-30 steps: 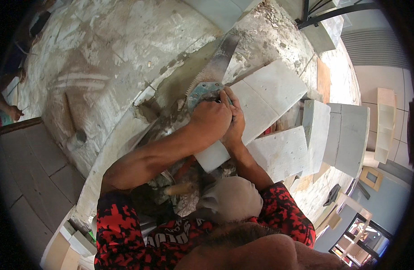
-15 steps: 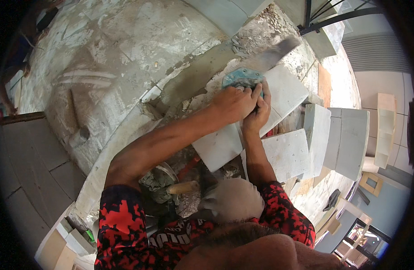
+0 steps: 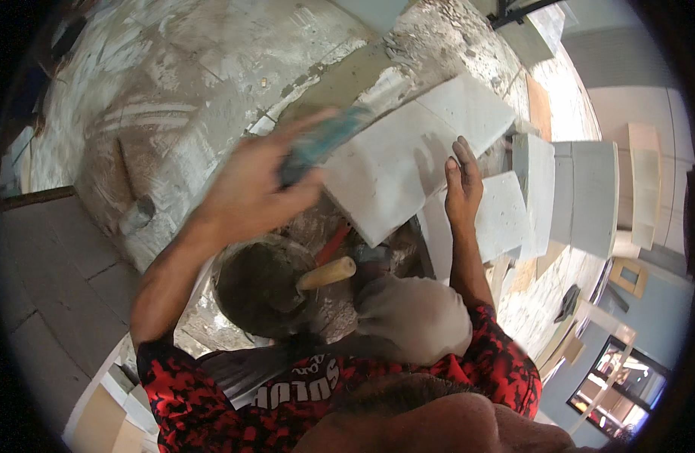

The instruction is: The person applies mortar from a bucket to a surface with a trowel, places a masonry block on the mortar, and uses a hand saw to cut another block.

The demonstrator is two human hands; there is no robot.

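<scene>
My left hand [image 3: 253, 181], motion-blurred, grips the teal handle [image 3: 323, 140] of the handsaw, left of a pale block [image 3: 381, 181]; the blade is too blurred to make out. My right hand [image 3: 462, 189] stands open over the block's right part, fingers slightly bent and apart, with nothing in it; whether it touches the block I cannot tell. Below the block are a round bucket of dark grey material [image 3: 249, 283], a wooden tool handle [image 3: 325, 273] lying over it and a red object [image 3: 331, 241]. My grey-covered knee [image 3: 415, 317] is below them.
More pale blocks [image 3: 589, 196] stand at the right. Rough, dusty floor [image 3: 158, 83] with a damp strip lies ahead. Dark paving [image 3: 53, 294] is at the left, a black metal frame [image 3: 513, 11] at top right, and part of another person [image 3: 38, 90] at the far left edge.
My left hand has moved left and down with the saw, off the block. My right hand has let go of the saw and opened. The bucket has come into sight below my arm.
</scene>
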